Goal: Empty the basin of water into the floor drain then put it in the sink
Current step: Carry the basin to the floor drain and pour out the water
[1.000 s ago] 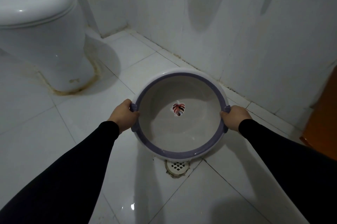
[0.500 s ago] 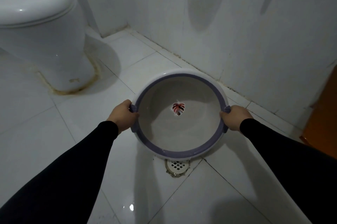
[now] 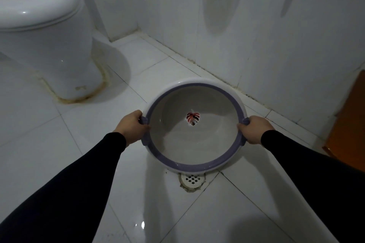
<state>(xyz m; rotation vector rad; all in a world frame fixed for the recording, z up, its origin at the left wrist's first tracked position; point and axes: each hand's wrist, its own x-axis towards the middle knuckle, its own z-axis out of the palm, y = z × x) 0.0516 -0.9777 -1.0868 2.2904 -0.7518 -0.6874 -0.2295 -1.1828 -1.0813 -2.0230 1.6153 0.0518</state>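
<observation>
A round white basin (image 3: 195, 144) with a purple rim and a red leaf picture on its bottom is held tilted toward me, just above the white tiled floor. My left hand (image 3: 132, 127) grips its left handle and my right hand (image 3: 253, 130) grips its right handle. Water lies in the lower near part of the basin. The round white floor drain (image 3: 192, 180) sits right below the basin's near rim, half covered by it. No sink is in view.
A white toilet (image 3: 45, 31) stands at the left with a stained base. A white tiled wall (image 3: 256, 35) runs behind the basin. An orange-brown door or cabinet (image 3: 349, 124) is at the right edge. The floor looks wet and glossy.
The basin has tipped a little more toward me and its near rim has shifted slightly. Both hands keep their grip on the handles.
</observation>
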